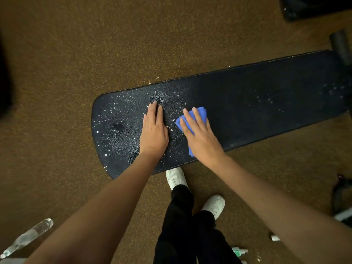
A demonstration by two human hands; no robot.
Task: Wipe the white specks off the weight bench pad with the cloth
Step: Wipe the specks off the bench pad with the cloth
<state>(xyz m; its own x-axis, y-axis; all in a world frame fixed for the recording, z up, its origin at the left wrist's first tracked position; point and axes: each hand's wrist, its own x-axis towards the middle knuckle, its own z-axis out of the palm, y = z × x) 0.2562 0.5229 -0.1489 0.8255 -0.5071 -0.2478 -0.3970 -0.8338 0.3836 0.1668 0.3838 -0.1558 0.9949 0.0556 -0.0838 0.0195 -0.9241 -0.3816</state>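
Head view looks down on a black weight bench pad [247,103] lying across brown carpet [76,63], with white specks [118,115] thick over its rounded left end and thin farther right. Both hands lie flat, fingers straight — the left hand [153,132] bare on the speckled pad, the right hand [200,136] just beside it, pressing a folded blue cloth [198,115] onto the pad. White sneakers [176,178] stand at the pad's near edge — a clear plastic bottle [28,237] lies at lower left.

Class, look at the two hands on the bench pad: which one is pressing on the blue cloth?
The right hand: its straight fingers press the blue cloth, whereas the left hand lies flat on the bare bench pad.
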